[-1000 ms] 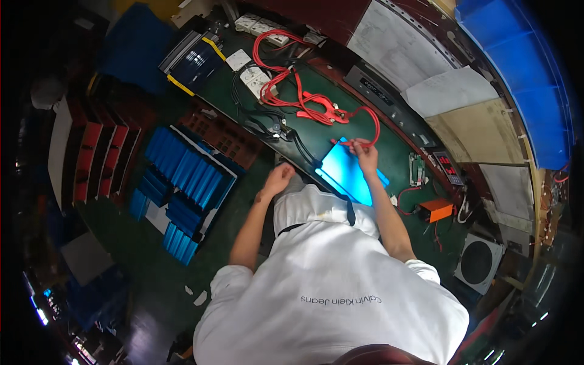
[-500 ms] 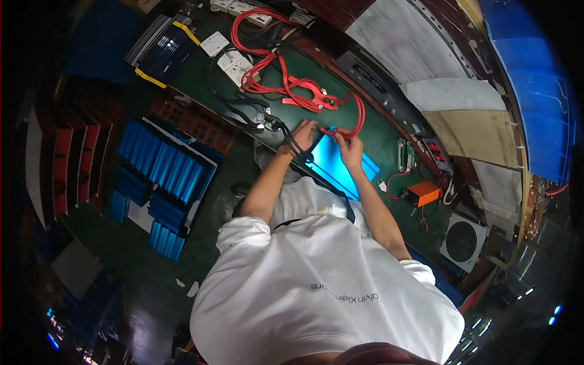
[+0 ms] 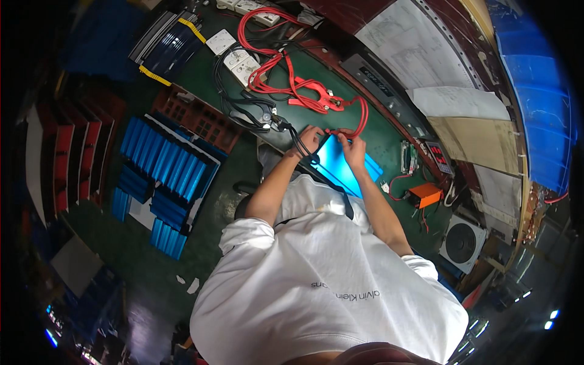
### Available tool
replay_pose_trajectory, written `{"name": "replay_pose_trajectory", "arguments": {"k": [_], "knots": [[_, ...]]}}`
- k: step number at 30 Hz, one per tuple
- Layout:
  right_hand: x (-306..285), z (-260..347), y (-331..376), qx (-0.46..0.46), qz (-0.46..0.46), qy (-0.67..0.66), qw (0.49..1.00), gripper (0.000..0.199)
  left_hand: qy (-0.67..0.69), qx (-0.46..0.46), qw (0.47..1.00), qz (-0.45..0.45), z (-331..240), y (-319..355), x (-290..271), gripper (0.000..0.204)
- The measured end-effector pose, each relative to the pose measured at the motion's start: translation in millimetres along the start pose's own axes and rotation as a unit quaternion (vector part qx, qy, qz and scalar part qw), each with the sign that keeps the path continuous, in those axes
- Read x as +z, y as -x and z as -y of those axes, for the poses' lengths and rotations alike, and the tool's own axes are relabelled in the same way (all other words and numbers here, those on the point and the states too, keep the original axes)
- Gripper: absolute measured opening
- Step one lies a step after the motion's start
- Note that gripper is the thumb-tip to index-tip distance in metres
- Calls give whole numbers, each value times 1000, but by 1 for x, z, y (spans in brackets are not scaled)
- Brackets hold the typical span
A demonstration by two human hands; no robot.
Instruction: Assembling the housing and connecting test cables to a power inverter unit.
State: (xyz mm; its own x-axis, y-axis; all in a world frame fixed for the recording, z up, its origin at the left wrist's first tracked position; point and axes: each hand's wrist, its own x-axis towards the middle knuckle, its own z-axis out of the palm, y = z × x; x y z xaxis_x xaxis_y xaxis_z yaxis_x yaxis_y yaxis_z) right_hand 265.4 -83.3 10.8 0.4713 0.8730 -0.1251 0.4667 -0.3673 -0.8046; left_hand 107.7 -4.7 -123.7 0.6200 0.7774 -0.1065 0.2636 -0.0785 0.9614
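Both my hands meet above a flat, shiny blue battery cell lying on the green bench. My left hand and my right hand pinch the end of a red cable between them, just over the cell's far edge. The red cable loops back to red clamps and more red wire further up the bench. A bundle of black cables runs under my left wrist and down over the cell's near corner.
Rows of blue cells lie in trays at my left, with a brown grid holder behind them. White power strips sit at the back. An orange box, a small circuit board and a fan are at my right.
My left hand rose from the bench's near edge to join my right hand. Both now pinch the red cable's end over the blue cell, where the right hand was alone before.
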Motion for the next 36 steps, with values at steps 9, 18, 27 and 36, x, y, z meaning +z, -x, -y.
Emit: {"name": "replay_pose_trajectory", "arguments": {"k": [9,18,27,36], "knots": [[-1,-5,-5,-12,-16,-4,1000,21,89,-119,986,-75,12,102,-38,25],[-3,10,0,-48,13,66,997,22,55,-35,992,-110,11,125,-31,30],[-5,-9,12,-57,24,84,995,23,32,-22,994,-99,14,134,-24,29],[5,19,-29,-109,82,134,981,19,44,-16,995,-89,13,114,-48,26]]}}
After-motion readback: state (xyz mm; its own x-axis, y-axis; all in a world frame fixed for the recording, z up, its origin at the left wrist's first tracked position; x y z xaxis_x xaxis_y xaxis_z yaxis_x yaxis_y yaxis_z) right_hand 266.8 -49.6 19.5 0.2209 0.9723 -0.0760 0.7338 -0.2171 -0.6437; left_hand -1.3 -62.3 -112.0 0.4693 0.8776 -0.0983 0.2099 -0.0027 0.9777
